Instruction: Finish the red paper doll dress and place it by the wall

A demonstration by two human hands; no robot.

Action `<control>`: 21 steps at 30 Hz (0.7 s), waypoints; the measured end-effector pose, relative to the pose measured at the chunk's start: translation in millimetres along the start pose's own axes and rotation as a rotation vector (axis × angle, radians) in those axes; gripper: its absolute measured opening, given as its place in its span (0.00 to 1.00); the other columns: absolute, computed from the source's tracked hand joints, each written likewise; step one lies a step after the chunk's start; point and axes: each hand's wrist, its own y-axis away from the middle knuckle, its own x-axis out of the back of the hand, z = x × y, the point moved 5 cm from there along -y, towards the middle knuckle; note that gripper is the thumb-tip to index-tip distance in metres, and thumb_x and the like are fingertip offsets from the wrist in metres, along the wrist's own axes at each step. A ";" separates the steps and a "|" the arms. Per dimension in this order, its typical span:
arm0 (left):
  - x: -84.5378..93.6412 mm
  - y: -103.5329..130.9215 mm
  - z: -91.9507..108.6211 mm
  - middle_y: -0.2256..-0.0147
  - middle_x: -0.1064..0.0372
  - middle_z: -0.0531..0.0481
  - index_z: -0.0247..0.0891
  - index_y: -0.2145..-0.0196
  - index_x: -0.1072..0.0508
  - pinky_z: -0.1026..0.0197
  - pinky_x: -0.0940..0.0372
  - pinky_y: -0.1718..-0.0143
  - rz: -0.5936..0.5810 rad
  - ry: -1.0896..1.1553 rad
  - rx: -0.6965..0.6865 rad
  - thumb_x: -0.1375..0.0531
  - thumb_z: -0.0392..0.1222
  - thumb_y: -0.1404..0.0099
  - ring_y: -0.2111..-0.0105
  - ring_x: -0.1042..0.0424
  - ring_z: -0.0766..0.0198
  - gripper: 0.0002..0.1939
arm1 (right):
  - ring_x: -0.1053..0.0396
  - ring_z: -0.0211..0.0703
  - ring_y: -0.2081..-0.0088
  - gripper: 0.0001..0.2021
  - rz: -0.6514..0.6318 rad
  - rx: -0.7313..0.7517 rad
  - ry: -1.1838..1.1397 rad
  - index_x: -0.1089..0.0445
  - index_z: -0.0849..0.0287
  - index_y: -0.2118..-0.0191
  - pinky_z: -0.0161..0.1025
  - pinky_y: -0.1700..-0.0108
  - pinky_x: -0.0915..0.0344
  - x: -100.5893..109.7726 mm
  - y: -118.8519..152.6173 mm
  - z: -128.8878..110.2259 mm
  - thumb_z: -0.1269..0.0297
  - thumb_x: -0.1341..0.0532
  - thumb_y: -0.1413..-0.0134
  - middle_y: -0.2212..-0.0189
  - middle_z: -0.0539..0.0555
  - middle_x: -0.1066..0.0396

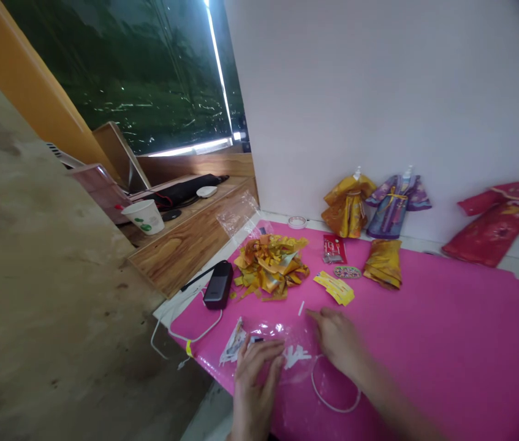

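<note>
White strips (296,356) lie in a small, loose heap on the clear plastic film (282,331), between the two hands. They look thin and very light, probably a little stiff but easy to bend, so it is better to take each one by its end, with the fingertips, and not to press hard. The left hand (255,373) rests just beside the heap with bent fingers close together; whether they pinch something, I cannot tell. The right hand (338,340) has its index finger stretched toward a single strip (301,308); whether its other fingers are clamped, I cannot tell. The film seems slippery. Around are a white loop (333,409), yellow packets (335,288), golden scraps (271,269) and a black device (218,286), all upon the pink tabletop (443,343).
</note>
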 end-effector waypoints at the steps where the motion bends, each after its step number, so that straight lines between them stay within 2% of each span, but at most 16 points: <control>1: 4.0 -1.2 -0.5 0.64 0.20 0.49 0.46 0.64 0.21 0.37 0.39 0.42 0.020 0.002 0.009 0.41 0.45 0.34 0.62 0.21 0.56 0.08 | 0.26 0.51 0.60 0.22 -0.007 0.007 0.008 0.28 0.56 0.45 0.42 0.59 0.36 -1.8 -5.1 -4.1 0.75 0.49 0.42 0.63 0.61 0.24; 4: 17.1 -7.3 -1.3 0.65 0.19 0.49 0.44 0.66 0.21 0.39 0.36 0.43 0.096 0.016 0.023 0.41 0.47 0.34 0.64 0.21 0.56 0.09 | 0.25 0.54 0.61 0.22 -0.033 0.021 0.049 0.29 0.58 0.45 0.43 0.61 0.37 -3.9 -14.8 -12.4 0.75 0.48 0.42 0.63 0.63 0.23; 8: 30.8 -15.7 -3.7 0.66 0.19 0.49 0.44 0.67 0.20 0.43 0.33 0.45 0.158 0.035 0.062 0.40 0.48 0.35 0.64 0.20 0.56 0.10 | 0.26 0.50 0.62 0.19 -0.039 0.053 0.059 0.26 0.57 0.49 0.40 0.63 0.38 -0.1 -11.2 -17.9 0.75 0.47 0.41 0.65 0.60 0.24; 11: 35.0 -19.2 -8.2 0.65 0.19 0.48 0.43 0.67 0.20 0.43 0.32 0.46 0.184 0.055 0.121 0.40 0.49 0.36 0.62 0.20 0.54 0.10 | 0.26 0.49 0.63 0.16 -0.035 0.094 0.039 0.25 0.56 0.54 0.40 0.62 0.38 0.3 -1.4 -27.5 0.74 0.46 0.40 0.66 0.59 0.24; 15: 33.8 -21.8 -12.0 0.64 0.19 0.47 0.43 0.66 0.20 0.41 0.34 0.45 0.188 0.074 0.157 0.40 0.50 0.37 0.61 0.21 0.53 0.12 | 0.26 0.51 0.62 0.18 -0.017 0.081 0.001 0.24 0.62 0.55 0.42 0.61 0.37 -4.8 6.1 -37.5 0.78 0.50 0.40 0.65 0.63 0.23; 19: 31.3 -21.2 -13.2 0.65 0.20 0.47 0.44 0.66 0.20 0.39 0.34 0.46 0.181 0.071 0.143 0.40 0.50 0.37 0.62 0.21 0.53 0.11 | 0.26 0.49 0.62 0.19 0.002 0.070 -0.125 0.23 0.60 0.55 0.41 0.58 0.35 -4.1 5.3 -26.9 0.78 0.49 0.44 0.66 0.61 0.23; 21: 28.6 -19.3 -13.6 0.64 0.20 0.48 0.45 0.65 0.21 0.36 0.36 0.45 0.161 0.054 0.124 0.40 0.50 0.36 0.62 0.21 0.53 0.10 | 0.25 0.47 0.59 0.21 0.021 0.063 -0.220 0.25 0.60 0.51 0.40 0.53 0.34 2.0 6.1 -14.7 0.78 0.49 0.44 0.62 0.59 0.22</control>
